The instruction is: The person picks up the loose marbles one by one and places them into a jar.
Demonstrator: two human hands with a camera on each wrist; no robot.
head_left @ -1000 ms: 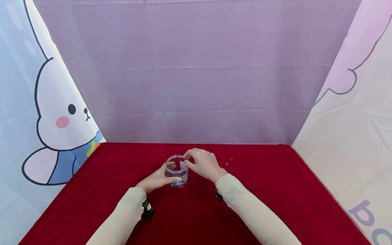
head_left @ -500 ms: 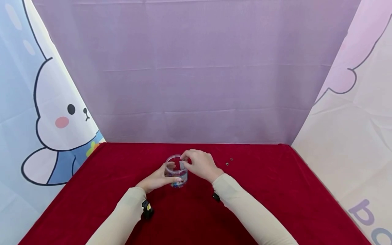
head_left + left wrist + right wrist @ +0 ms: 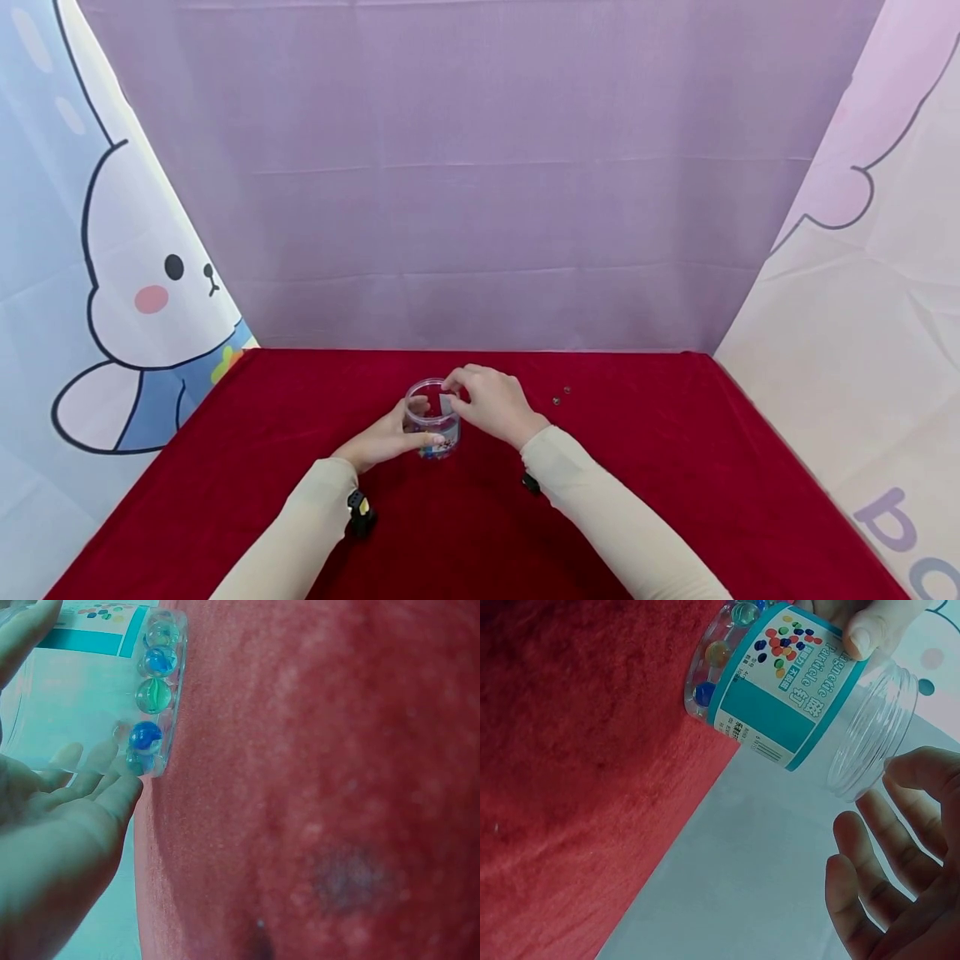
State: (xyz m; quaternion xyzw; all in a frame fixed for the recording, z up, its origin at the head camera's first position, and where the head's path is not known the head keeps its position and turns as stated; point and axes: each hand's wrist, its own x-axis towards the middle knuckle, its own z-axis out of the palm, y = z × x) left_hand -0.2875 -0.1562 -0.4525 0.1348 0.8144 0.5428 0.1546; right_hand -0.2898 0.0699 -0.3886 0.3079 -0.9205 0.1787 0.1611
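A clear plastic jar with a teal-edged label stands lidless on the red cloth. Several glass marbles, blue, green and clear, lie at its bottom. My left hand grips the jar from the left, with its thumb across the front and fingers behind. Over the right side of the jar's mouth is my right hand, its thumb and forefinger right at the threaded rim. In the right wrist view its other fingers are spread and loosely bent, and nothing shows between them.
Two small marbles lie on the red cloth to the right of my right hand. A lilac curtain rises behind the table, and printed cloth panels border both sides.
My right hand has shifted slightly left, its fingertips moving from the rim's right edge to over the mouth, then stays nearly still. The left hand and jar have not moved.
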